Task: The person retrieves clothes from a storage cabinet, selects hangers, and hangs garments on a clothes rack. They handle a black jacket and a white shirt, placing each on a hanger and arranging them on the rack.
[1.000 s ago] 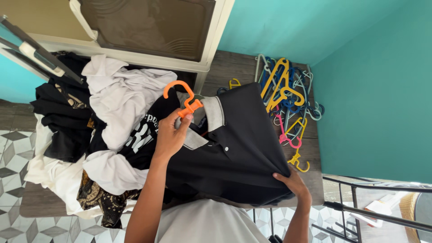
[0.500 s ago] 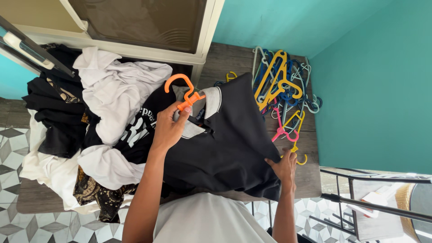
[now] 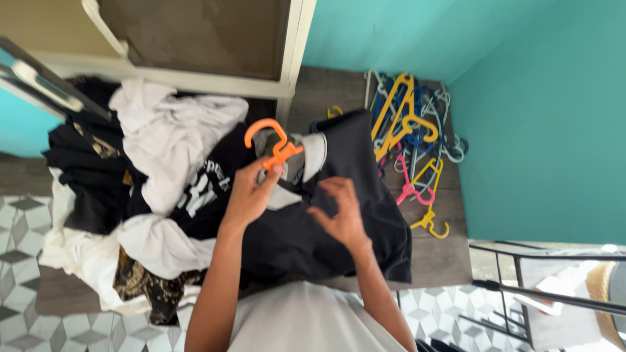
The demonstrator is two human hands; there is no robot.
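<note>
I see my left hand (image 3: 251, 195) pinching the neck of an orange hanger (image 3: 272, 142), its hook standing up over the collar of a black polo shirt (image 3: 339, 215). The shirt hangs from that hanger in front of me, over the near edge of the wooden platform (image 3: 443, 261). My right hand (image 3: 339, 215) hovers at the shirt's front, fingers loosely curled with thumb and forefinger near each other; I cannot tell whether it grips cloth. To the left lies a pile of clothes (image 3: 137, 189), white and black, and a heap of coloured hangers (image 3: 411, 137) sits at the platform's far right corner against the teal wall (image 3: 548, 117).
</note>
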